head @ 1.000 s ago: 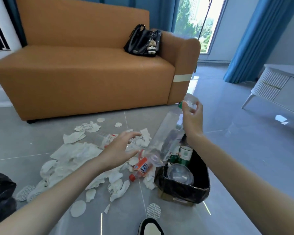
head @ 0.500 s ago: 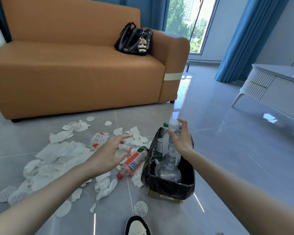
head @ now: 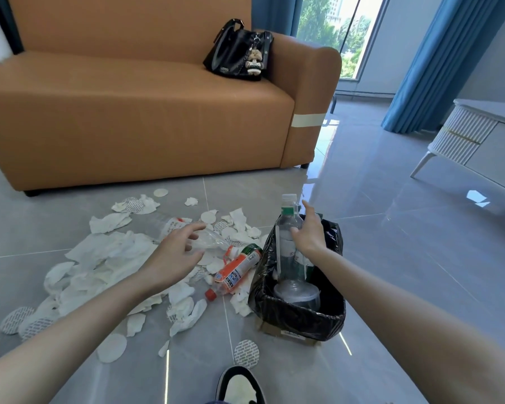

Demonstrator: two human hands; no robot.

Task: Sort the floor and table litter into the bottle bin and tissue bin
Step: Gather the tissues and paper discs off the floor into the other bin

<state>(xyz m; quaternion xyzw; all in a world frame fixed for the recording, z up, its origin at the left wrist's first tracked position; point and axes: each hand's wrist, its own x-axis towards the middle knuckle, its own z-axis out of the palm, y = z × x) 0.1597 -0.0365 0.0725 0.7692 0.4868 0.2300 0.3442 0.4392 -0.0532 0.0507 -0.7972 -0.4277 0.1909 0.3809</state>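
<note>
You are grasping a white-capped clear bottle (head: pixel 286 228) with your right hand (head: pixel 311 234), thumb across its front and fingers behind it. The bottle is standing upright inside the black-lined bottle bin (head: pixel 298 316), which is sitting directly under that hand. More bottles are standing in the bin beside it. Your left hand (head: pixel 174 253) is hovering released, fingers spread, holding nothing. A clear bottle with a red-and-white label (head: pixel 175 224) is lying on the floor just past its fingertips. An orange-labelled bottle (head: pixel 236 266) is lying between your two hands, close against the bin's left wall. Crumpled tissues (head: pixel 108 252) are lying under and to the left of your left hand. A shoe (head: pixel 239 386) is showing below both hands. An orange sofa (head: pixel 134 112) with a black handbag (head: pixel 236 53) is standing well beyond them.
</note>
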